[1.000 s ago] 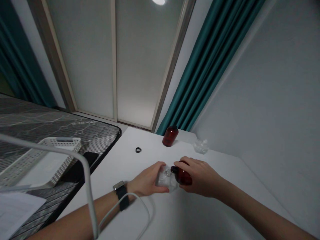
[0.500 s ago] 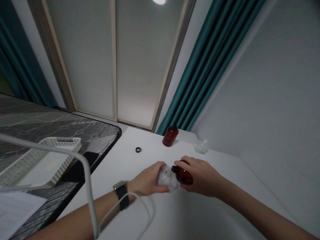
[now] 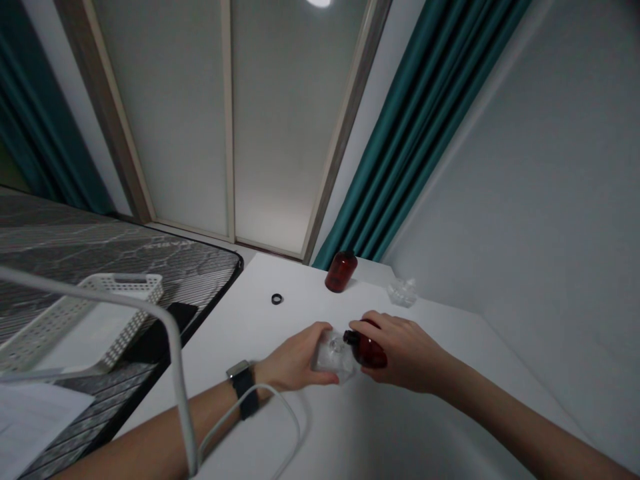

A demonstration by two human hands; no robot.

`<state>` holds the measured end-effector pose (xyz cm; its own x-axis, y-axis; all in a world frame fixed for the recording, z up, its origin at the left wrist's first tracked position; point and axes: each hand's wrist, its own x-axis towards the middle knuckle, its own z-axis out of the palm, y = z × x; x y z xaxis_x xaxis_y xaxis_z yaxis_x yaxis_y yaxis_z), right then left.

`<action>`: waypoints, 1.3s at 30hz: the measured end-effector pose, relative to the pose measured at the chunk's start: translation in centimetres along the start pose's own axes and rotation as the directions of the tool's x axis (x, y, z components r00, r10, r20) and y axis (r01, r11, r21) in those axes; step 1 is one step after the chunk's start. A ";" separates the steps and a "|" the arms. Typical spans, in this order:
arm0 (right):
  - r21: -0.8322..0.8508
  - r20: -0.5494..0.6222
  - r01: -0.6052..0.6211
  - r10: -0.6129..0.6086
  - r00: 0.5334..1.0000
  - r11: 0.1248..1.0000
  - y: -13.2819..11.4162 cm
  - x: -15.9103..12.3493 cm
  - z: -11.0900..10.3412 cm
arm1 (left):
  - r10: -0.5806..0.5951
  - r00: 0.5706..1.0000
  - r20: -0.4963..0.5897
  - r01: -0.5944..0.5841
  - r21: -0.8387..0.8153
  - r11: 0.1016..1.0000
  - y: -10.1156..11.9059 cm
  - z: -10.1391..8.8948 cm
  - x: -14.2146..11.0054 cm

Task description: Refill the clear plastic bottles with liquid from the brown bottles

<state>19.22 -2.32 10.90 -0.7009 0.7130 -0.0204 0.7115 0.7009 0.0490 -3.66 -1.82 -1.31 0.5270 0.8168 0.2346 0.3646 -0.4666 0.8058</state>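
Note:
My right hand (image 3: 405, 350) is wrapped round a dark red-brown bottle (image 3: 369, 351), tipped on its side with its black neck pointing left. That neck is right beside the top of a clear, squat container (image 3: 334, 353), perhaps a small glass bottle; I cannot tell whether they touch. Thumb and fingers of my left hand (image 3: 295, 360) close round the clear container from the left. No liquid can be made out between the two. Farther back on the white table stands a second red-brown bottle (image 3: 341, 272) with a black top. To its left lies a small black ring (image 3: 277, 299).
Another clear, lumpy container (image 3: 403, 292) stands near the wall at the back right of the white table (image 3: 250, 327). A white perforated basket (image 3: 133, 285) rests on the dark mattress at left. A white cable (image 3: 295, 427) loops over my left wrist.
Almost nothing differs. The bottle in my right hand has shifted very slightly to the right, and both hands keep their hold.

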 end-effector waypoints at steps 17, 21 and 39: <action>-0.008 0.031 -0.001 0.001 1.000 1.000 -0.1 0.1 -0.2 | -0.024 1.000 0.010 0.024 0.009 1.000 0.4 -0.1 0.1; 0.000 0.006 0.013 -0.013 1.000 1.000 0.0 0.1 0.0 | -0.028 1.000 0.003 0.028 -0.006 1.000 0.4 -0.1 0.1; -0.027 0.038 -0.003 0.004 0.999 1.000 -0.2 0.1 -0.4 | -0.019 1.000 0.008 0.019 -0.002 1.000 0.3 -0.1 0.0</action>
<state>19.00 -2.35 11.31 -0.6959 0.7158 -0.0583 0.7119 0.6982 0.0756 -3.62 -1.89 -1.04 0.5260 0.8229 0.2151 0.3733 -0.4506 0.8109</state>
